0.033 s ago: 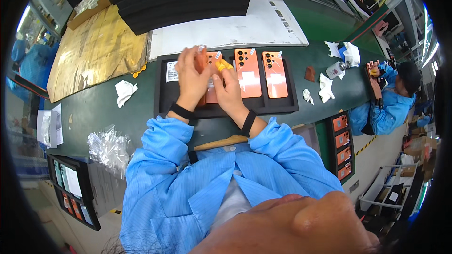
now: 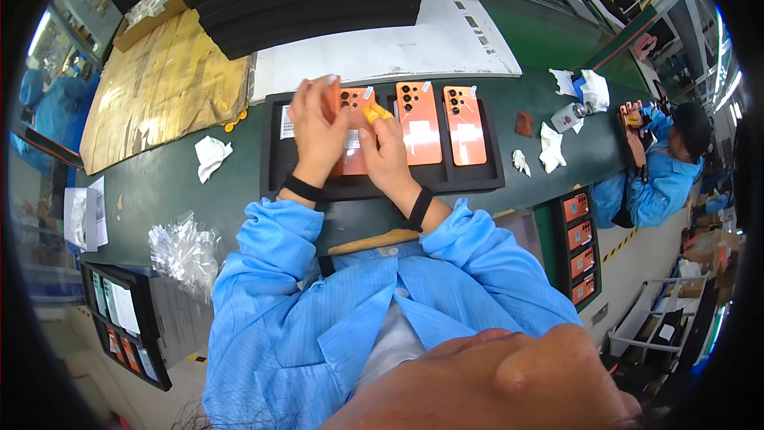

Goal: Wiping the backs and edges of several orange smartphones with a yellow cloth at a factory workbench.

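Note:
My left hand (image 2: 317, 134) is closed around an orange phone (image 2: 331, 99), gripped by its edge and held tilted over the left part of a black foam tray (image 2: 469, 181). Just right of it, a second orange phone (image 2: 352, 164) with black camera rings lies back up. My right hand (image 2: 385, 150) is over that phone's right edge, fingers curled and yellow covers (image 2: 376, 114) on the fingertips. What they pinch, if anything, is hidden. Further right in the tray lie two more orange phones, a middle one (image 2: 422, 147) and an end one (image 2: 465, 131). A white label (image 2: 287, 123) shows at the tray's left.
Behind the tray is a white board (image 2: 318, 60) under stacked black trays (image 2: 318, 12). Crumpled tissue (image 2: 212, 157) and clear plastic film (image 2: 184, 248) lie left. A bottle (image 2: 567, 119) and more tissue (image 2: 551, 149) are right. A co-worker (image 2: 660, 163) in blue handles something further right.
My left hand has shifted slightly left, and the phone in it has tilted, showing more of the camera end of the phone beside it. My right hand has barely moved.

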A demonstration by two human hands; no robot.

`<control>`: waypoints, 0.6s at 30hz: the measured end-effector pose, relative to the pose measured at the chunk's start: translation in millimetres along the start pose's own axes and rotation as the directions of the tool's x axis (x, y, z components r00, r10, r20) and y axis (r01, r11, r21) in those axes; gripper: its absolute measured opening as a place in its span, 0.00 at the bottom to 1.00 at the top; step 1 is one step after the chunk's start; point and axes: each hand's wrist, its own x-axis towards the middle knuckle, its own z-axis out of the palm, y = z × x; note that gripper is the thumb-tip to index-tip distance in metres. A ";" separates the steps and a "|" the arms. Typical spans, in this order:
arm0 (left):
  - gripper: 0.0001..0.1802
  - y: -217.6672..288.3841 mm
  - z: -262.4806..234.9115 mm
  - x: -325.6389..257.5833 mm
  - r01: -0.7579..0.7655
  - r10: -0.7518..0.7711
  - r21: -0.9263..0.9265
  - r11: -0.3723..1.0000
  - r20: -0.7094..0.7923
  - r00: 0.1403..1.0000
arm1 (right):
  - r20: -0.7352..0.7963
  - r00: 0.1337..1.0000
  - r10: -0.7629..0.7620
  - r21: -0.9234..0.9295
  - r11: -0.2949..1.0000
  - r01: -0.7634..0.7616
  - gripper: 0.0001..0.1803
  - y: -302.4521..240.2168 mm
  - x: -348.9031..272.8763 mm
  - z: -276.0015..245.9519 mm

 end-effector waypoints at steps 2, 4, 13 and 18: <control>0.34 -7.1 -13.0 -1.0 0.099 -0.100 0.131 0.986 0.007 0.995 | 0.079 0.996 -0.031 -0.122 0.992 0.040 0.21 4.8 -5.8 -0.6; 0.35 -20.4 -18.2 -1.0 0.112 -0.134 0.284 0.952 0.062 0.989 | 0.198 0.976 -0.093 -0.299 0.942 0.151 0.26 6.8 -9.3 -0.8; 0.33 -36.1 -10.9 -25.8 0.050 -0.189 0.503 0.863 0.230 0.955 | 0.437 0.887 0.148 -0.661 0.722 0.206 0.29 -17.0 -15.5 -13.3; 0.38 -27.2 -26.7 -29.2 0.076 -0.236 0.479 0.874 0.285 0.929 | 0.426 0.886 0.182 -0.660 0.733 0.167 0.27 -14.2 -12.8 -17.9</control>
